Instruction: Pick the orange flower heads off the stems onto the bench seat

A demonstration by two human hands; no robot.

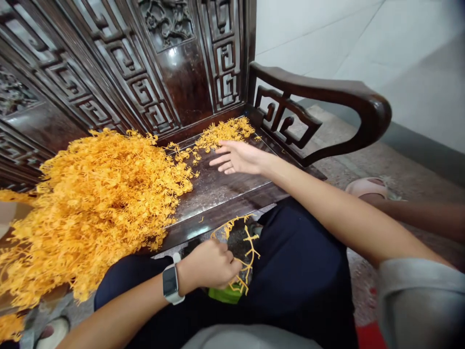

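Observation:
My left hand (210, 264), with a watch (170, 282) on its wrist, is closed over my lap around a thin yellow plastic branched stem (251, 238). The stem curves up and around beyond my fist, with short side prongs along it. My right hand (240, 157) reaches over the dark wooden bench seat (218, 194), fingers spread and nothing in them. Just behind its fingers lies a small pile of yellow spidery plastic pieces (227, 132). A large heap of similar yellow pieces (109, 189) covers the left of the bench.
The carved bench back (189, 82) rises behind the seat, and a curved armrest (327, 89) stands at the right. Something green (225, 294) shows below my left hand. Another person's foot (366, 188) is on the floor beyond my right arm.

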